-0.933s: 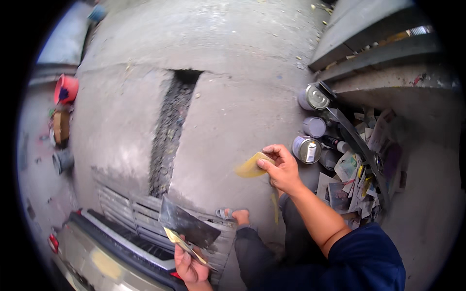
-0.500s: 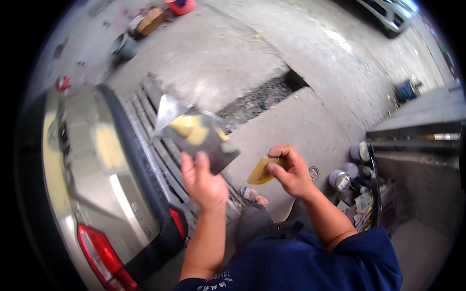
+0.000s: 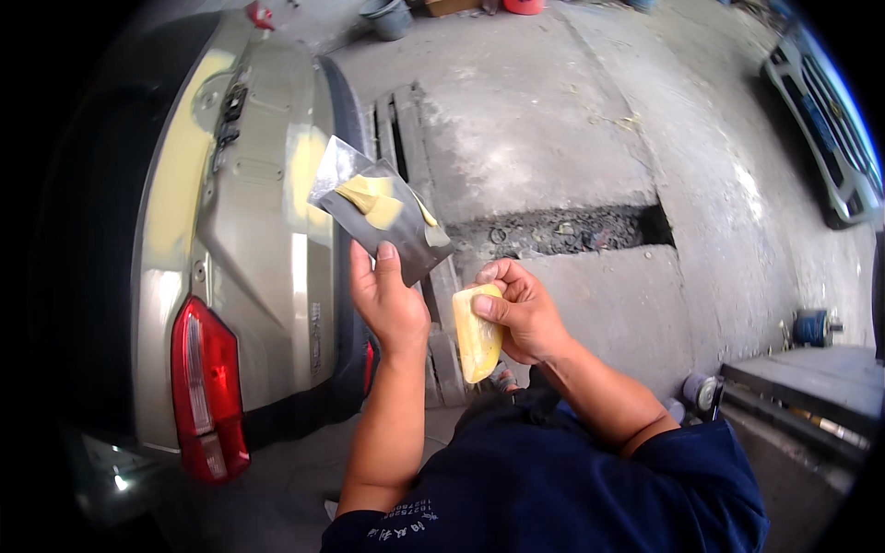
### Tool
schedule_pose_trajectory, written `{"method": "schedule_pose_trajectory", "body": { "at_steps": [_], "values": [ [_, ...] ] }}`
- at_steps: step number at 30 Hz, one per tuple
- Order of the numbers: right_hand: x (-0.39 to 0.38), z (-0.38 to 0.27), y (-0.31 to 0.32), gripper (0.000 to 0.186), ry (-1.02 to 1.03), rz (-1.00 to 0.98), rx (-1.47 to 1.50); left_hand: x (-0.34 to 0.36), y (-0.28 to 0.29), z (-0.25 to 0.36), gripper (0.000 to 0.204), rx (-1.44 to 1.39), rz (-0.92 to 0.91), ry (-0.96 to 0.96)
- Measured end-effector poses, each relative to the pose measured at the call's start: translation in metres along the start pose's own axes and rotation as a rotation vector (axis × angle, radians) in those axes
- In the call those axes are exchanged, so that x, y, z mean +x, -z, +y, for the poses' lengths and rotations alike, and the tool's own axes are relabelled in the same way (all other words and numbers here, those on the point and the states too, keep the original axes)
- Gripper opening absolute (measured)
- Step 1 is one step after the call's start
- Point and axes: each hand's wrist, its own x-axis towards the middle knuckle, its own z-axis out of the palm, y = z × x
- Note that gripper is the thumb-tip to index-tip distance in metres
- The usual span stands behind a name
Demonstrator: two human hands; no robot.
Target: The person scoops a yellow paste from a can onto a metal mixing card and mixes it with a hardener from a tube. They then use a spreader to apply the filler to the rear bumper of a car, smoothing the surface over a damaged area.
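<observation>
My left hand point(image 3: 394, 302) grips the lower edge of a flat dark-grey putty board point(image 3: 417, 263), its thumb on top. Yellow putty point(image 3: 376, 203) is smeared across the board's middle, with a streak along one edge. My right hand point(image 3: 524, 318) is closed on a yellow putty spreader point(image 3: 477, 346), thumb against its face, apart from the board. To the left stands the rear of a beige car point(image 3: 263, 230). Pale yellow patches show on its panel, one a long filler strip point(image 3: 177, 207); another patch is partly behind the board.
A red tail light point(image 3: 207, 392) sits on the car's near corner. A rubble-filled trench point(image 3: 572, 230) cuts the concrete floor ahead. Another car's front point(image 3: 820, 129) is at far right. Cans point(image 3: 702, 392) and a metal ledge point(image 3: 802, 387) are at right, a grey bucket point(image 3: 387, 18) at the back.
My view has turned left, so the beige car takes up more of it. The spreader has come upright and nearer the board. Both hands keep their holds.
</observation>
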Motion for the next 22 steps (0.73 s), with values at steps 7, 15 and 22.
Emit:
{"method": "schedule_pose_trajectory", "body": {
  "at_steps": [7,15,22],
  "values": [
    [0.048,-0.015,-0.016,0.026,-0.199,-0.092,-0.009,0.027,-0.022,0.049,0.045,-0.287,0.128,0.097],
    [0.069,0.021,-0.038,0.025,0.154,-0.103,-1.004,0.039,0.014,0.027,0.045,0.247,0.247,-0.202],
    [0.094,0.048,-0.040,0.030,-0.321,-0.107,-0.284,0.059,0.082,0.037,0.041,0.252,0.292,-0.327]
  ]
}}
